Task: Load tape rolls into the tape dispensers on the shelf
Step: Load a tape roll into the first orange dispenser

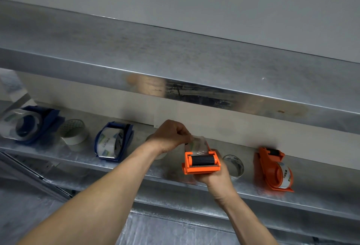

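Tape roll (198, 144), clear, sits in the orange tape dispenser (201, 163), pinched at its top by the left hand (171, 135). The right hand (216, 176) has its grip wrapped round the dispenser from below, over the front edge of the shelf (315, 176).

I see an orange dispenser (201, 163) gripped in the right hand (216, 176) at the shelf's (315, 178) front edge, black roller toward me. The left hand (169, 135) pinches its clear tape (197, 144). On the shelf, all loaded, lie a blue dispenser (29, 124) at the left end, a second blue dispenser (114, 143) and a second orange dispenser (272, 170). A white roll (73, 131) and a clear roll (233, 165) lie loose between them.
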### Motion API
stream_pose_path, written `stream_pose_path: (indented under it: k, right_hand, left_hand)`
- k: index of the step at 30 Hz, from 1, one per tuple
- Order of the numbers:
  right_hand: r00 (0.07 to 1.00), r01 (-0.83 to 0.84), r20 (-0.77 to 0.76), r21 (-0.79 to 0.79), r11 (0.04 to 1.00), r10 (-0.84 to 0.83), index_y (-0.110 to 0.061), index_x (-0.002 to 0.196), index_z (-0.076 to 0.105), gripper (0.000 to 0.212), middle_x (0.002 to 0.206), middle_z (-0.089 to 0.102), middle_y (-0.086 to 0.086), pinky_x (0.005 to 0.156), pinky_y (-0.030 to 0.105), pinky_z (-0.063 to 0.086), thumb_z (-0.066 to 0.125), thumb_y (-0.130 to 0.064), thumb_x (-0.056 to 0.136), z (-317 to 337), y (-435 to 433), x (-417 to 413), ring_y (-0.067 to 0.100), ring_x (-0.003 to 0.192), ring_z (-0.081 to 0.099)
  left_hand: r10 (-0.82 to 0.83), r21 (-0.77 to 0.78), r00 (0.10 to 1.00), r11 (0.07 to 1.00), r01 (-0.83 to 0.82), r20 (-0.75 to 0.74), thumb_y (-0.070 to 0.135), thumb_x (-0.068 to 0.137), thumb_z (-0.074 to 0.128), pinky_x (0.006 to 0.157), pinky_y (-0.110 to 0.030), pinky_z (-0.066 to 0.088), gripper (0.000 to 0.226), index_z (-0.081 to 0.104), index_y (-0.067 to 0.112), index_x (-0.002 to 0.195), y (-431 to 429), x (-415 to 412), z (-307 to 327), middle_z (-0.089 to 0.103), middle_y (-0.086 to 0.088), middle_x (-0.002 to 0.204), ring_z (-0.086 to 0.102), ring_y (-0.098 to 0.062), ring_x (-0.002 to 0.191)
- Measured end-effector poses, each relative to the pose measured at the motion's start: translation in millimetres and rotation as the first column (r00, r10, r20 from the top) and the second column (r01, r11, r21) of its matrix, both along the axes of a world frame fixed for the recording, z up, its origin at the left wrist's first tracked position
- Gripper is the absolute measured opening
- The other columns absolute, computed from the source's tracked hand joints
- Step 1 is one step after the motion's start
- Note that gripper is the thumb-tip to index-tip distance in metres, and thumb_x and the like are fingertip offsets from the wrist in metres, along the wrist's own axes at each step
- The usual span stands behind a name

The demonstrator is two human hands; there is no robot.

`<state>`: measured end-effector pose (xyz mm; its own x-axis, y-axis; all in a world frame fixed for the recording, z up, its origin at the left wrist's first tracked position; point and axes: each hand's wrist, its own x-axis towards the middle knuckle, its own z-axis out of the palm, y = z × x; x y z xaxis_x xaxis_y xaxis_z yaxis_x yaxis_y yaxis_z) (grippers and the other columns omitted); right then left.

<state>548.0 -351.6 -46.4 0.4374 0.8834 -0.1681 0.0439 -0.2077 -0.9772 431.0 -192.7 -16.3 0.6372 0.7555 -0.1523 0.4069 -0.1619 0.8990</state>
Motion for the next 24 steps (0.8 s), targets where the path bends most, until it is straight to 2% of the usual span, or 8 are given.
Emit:
stream_pose_path:
  k: [5, 8, 11, 15, 21, 24]
  right_hand:
    - [1.000, -0.002, -0.031, 0.018, 1.000, 0.003, -0.003, 0.106, 0.058, 0.058, 0.087, 0.069, 0.011, 0.058, 0.015, 0.052, 0.077, 0.002, 0.051, 4, 0, -1, 0.003, 0.069, 0.066]
    - [1.000, -0.001, -0.022, 0.024, 1.000, 0.001, -0.004, 0.105, 0.058, 0.056, 0.087, 0.070, 0.010, 0.058, 0.016, 0.052, 0.079, 0.008, 0.055, 1, 0, 2, 0.005, 0.070, 0.066]
    - [1.000, -0.001, -0.012, 0.024, 1.000, 0.001, -0.005, 0.105, 0.058, 0.057, 0.086, 0.071, 0.007, 0.061, 0.017, 0.052, 0.078, 0.001, 0.052, -2, -1, 3, 0.005, 0.071, 0.067]
    - [1.000, -0.005, -0.008, 0.019, 1.000, 0.006, -0.003, 0.104, 0.057, 0.056, 0.083, 0.068, 0.006, 0.058, 0.016, 0.051, 0.073, 0.001, 0.050, -2, -2, 4, 0.003, 0.067, 0.064]
    - [1.000, 0.008, 0.001, 0.057, 0.998, -0.008, -0.012, 0.091, 0.052, 0.048, 0.075, 0.060, -0.004, 0.059, 0.017, 0.047, 0.068, 0.003, 0.048, 1, -2, 2, 0.001, 0.062, 0.055]
    - [1.000, 0.016, 0.017, 0.060, 0.998, -0.017, -0.016, 0.091, 0.051, 0.049, 0.077, 0.059, -0.005, 0.060, 0.016, 0.046, 0.068, 0.003, 0.049, 1, -2, 3, -0.003, 0.062, 0.055]
  left_hand:
    - [-0.030, 0.021, 0.999, 0.999, 0.030, -0.018, 0.016, 0.081, 0.076, 0.083, -0.036, 0.058, 0.010, 0.072, 0.007, 0.081, -1, 4, 4, 0.075, -0.005, 0.089, 0.070, -0.020, 0.089]
    - [-0.041, 0.030, 0.999, 0.999, 0.041, -0.019, 0.016, 0.082, 0.076, 0.085, -0.038, 0.058, 0.012, 0.072, 0.005, 0.082, -1, 7, 4, 0.075, -0.006, 0.090, 0.070, -0.019, 0.089]
    - [-0.043, 0.025, 0.999, 0.999, 0.044, -0.014, 0.018, 0.081, 0.077, 0.086, -0.037, 0.058, 0.013, 0.073, 0.006, 0.082, -2, 8, 3, 0.075, -0.004, 0.092, 0.071, -0.017, 0.089]
    - [-0.057, 0.013, 0.998, 0.998, 0.057, -0.022, 0.017, 0.082, 0.076, 0.090, -0.037, 0.057, 0.008, 0.072, 0.012, 0.078, -5, 12, 2, 0.075, -0.002, 0.096, 0.070, -0.014, 0.091]
    - [-0.078, 0.030, 0.996, 0.996, 0.079, -0.035, 0.017, 0.086, 0.070, 0.092, -0.048, 0.054, 0.013, 0.066, 0.013, 0.074, -4, 15, 2, 0.075, 0.000, 0.097, 0.070, -0.018, 0.096]
    - [-0.086, 0.048, 0.996, 0.995, 0.088, -0.034, 0.019, 0.086, 0.070, 0.094, -0.051, 0.052, 0.014, 0.065, 0.015, 0.073, -4, 18, 5, 0.074, -0.004, 0.098, 0.069, -0.022, 0.098]
